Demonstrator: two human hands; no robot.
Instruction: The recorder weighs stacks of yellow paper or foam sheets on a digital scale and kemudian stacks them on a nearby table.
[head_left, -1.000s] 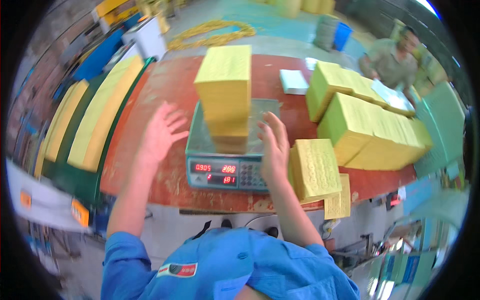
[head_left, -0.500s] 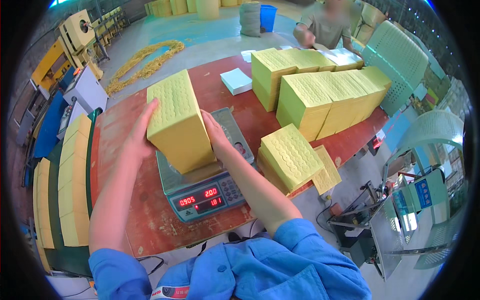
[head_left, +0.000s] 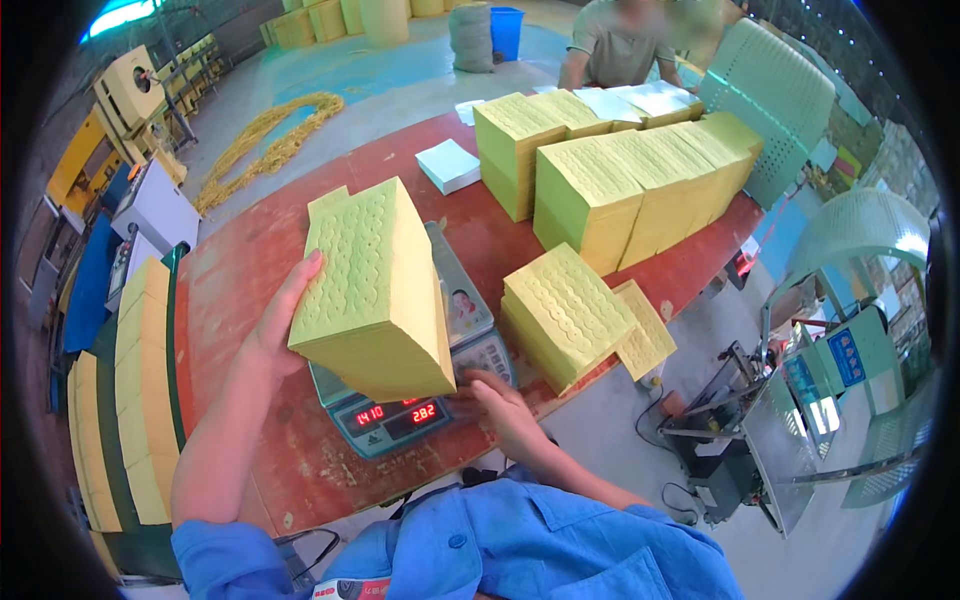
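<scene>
A thick stack of yellow embossed paper (head_left: 370,290) leans over a digital weighing scale (head_left: 465,290), covering most of its pan and part of its lit red display. Around the stack's left side, the fingers of my left hand (head_left: 280,315) are closed, the thumb on the upper edge. My right hand (head_left: 510,415) is off the stack's side, beside its near right lower corner and over the scale's keypad. Its fingers look stretched out; their tips are dim and partly hidden, so contact cannot be made out. To the right sits a smaller yellow paper stack (head_left: 568,312) with a loose yellow sheet (head_left: 645,330) beside it.
Rows of yellow paper stacks (head_left: 590,195) stand on the red table (head_left: 235,300), near a pale blue paper pile (head_left: 448,165). A person (head_left: 615,45) is across the table. A green perforated chair (head_left: 770,100) stands at the far right. More paper stacks (head_left: 145,390) line the left.
My right hand has left the stack's right side and dropped to its near lower corner. The stack has swung and tipped toward me, and the scale's reading has changed. The person opposite lowered a raised hand.
</scene>
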